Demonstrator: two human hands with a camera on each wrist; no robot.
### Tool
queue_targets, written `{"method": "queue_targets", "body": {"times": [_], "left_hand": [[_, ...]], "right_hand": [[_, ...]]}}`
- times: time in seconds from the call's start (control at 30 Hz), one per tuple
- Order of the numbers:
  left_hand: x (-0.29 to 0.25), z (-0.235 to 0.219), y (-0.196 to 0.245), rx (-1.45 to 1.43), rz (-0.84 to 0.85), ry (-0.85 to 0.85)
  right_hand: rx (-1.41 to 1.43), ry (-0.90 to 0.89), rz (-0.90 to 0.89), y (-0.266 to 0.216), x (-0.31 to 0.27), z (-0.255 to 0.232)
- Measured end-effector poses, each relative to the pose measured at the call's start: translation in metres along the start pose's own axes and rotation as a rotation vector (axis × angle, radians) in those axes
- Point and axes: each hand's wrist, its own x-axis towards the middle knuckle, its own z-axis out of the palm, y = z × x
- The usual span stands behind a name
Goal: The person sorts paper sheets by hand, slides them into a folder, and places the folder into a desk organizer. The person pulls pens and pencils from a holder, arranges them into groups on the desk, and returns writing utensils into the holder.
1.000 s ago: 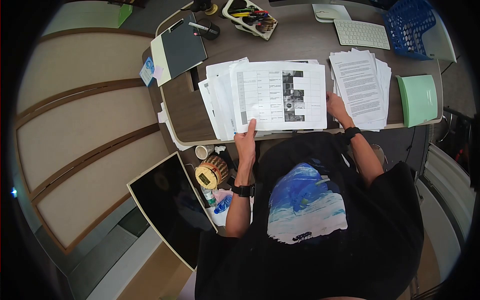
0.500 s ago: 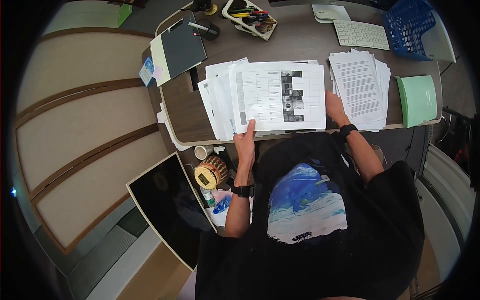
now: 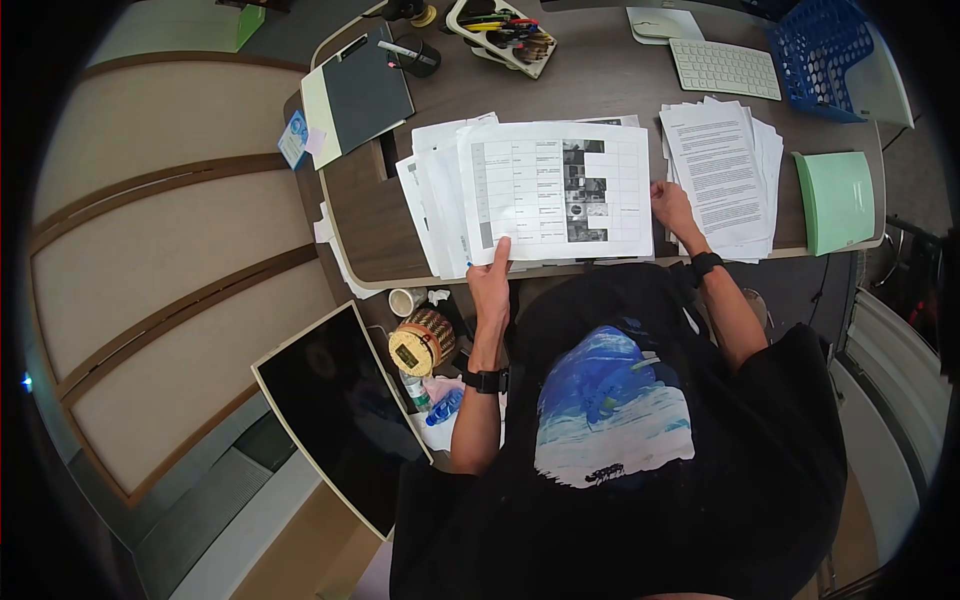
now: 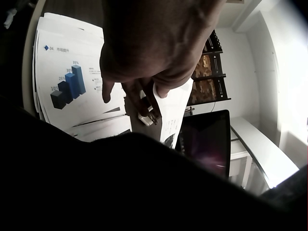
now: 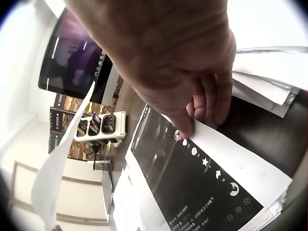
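Note:
In the head view my left hand [image 3: 489, 290] pinches the lower left edge of a printed sheet [image 3: 510, 190] with a table and small photos, thumb on top. The left wrist view shows this sheet standing up from the desk. My right hand [image 3: 674, 212] is at the sheet's right side. From the right wrist, its thumb lies on the edge of a dark-printed page [image 5: 178, 168] on the pile, with the other fingers curled at that edge. Beneath the left hand lies a page with a blue bar chart [image 4: 67, 86].
Another paper stack [image 3: 718, 180] lies to the right, beside a green folder [image 3: 838, 200]. Farther back are a keyboard [image 3: 724, 68], a blue basket [image 3: 815, 60] and a pen holder [image 3: 500, 38]. A dark clipboard [image 3: 360, 100] lies at the left, and a monitor [image 3: 340, 410] stands below it.
My right hand turns slightly at the wrist and comes back, its fingers staying by the sheet's right side. The left hand and the table sheet barely shift.

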Motion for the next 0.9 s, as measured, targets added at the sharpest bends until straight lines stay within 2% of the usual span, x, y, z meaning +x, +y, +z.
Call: {"method": "queue_targets", "body": {"times": [0.4,0.53,0.6,0.9], "left_hand": [[-0.001,0.002,0.004,0.003,0.008,-0.006],[-0.001,0.001,0.004,0.017,-0.001,0.001],[-0.001,0.001,0.002,0.007,0.003,0.000],[-0.002,0.003,0.004,0.001,0.013,-0.001]], "right_hand": [[0.345,-0.076,-0.014,0.012,-0.002,-0.011],[0.377,-0.091,-0.002,0.014,-0.002,-0.009],[0.368,-0.123,0.067,0.010,-0.005,-0.013],[0.380,-0.132,0.035,0.013,-0.003,-0.010]]}}
